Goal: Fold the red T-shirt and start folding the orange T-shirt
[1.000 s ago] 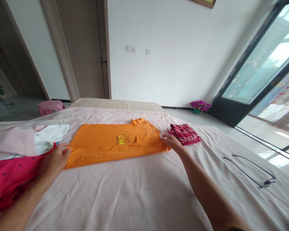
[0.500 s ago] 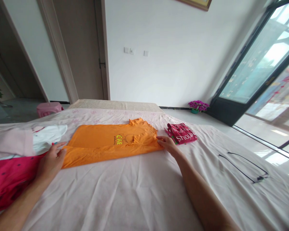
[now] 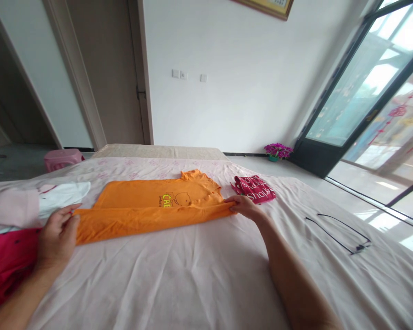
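Note:
An orange T-shirt [image 3: 151,208] with a yellow print lies across the bed, its near edge folded over into a long strip. My left hand [image 3: 57,236] pinches the strip's left end, fingers closed on the cloth. My right hand [image 3: 246,207] grips the right end by the collar side. A folded dark red garment with white lettering [image 3: 255,189] lies just beyond my right hand.
A pink sheet [image 3: 192,275] covers the bed. Pink, white and red clothes [image 3: 17,215] are piled at the left. A black hanger [image 3: 340,231] lies at the right. A pink stool [image 3: 60,158], purple flowers [image 3: 278,150] and a glass door stand beyond the bed.
Both hands have drawn the shirt's near edge toward me and to the left, and the fold now forms a longer, narrower strip. The view has tilted slightly.

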### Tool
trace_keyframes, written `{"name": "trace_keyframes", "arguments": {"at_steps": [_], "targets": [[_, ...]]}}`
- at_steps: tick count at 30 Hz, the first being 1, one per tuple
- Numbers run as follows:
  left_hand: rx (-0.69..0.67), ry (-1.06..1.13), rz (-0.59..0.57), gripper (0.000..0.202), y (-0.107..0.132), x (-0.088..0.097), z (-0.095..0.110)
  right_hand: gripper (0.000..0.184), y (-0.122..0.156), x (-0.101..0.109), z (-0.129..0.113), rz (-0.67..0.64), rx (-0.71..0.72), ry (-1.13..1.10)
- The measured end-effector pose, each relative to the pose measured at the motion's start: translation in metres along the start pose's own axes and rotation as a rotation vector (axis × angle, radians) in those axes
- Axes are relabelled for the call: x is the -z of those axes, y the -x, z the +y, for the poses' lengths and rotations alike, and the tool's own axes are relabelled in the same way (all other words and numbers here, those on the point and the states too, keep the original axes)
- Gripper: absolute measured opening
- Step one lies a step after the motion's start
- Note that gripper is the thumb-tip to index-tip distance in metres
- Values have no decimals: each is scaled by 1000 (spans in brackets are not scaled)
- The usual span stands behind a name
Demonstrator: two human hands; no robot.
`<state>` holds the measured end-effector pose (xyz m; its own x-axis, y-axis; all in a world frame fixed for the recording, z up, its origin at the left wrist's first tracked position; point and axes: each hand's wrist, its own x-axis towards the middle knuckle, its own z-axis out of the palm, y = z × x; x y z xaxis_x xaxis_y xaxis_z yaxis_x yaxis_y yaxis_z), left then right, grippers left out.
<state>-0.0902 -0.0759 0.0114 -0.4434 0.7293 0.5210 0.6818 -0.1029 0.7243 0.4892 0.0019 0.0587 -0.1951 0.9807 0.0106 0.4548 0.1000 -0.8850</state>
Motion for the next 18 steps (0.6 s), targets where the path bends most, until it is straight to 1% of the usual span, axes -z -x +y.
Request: {"name": "trace_keyframes", "arguments": {"at_steps": [2, 4, 6, 7, 9, 11, 13, 16, 18], "targets": [[-21, 28, 44, 41, 0, 2, -1, 24, 1, 0, -7, 53, 31, 48], [-22, 68, 97, 40, 1, 5, 0, 22, 7, 5, -19, 80, 114, -25], [9, 93, 159, 39, 3, 9, 3, 25, 16, 14, -32, 59, 200, -126], [37, 95, 186, 38, 4, 11, 5, 26, 21, 19, -37, 33, 221, -167], [98, 86, 218, 37, 6, 14, 9, 29, 28, 25, -42, -19, 200, -231], [126, 98, 220, 38, 7, 14, 12, 32, 29, 25, -40, -38, 140, -286], [103, 116, 204, 40, 7, 13, 11, 36, 26, 21, -33, -23, 106, -328], [40, 78, 166, 42, 3, 11, 6, 38, 17, 10, -25, 26, 129, -375], [27, -8, 132, 47, -1, 8, 3, 38, 10, 2, -21, 81, 150, -391]]}}
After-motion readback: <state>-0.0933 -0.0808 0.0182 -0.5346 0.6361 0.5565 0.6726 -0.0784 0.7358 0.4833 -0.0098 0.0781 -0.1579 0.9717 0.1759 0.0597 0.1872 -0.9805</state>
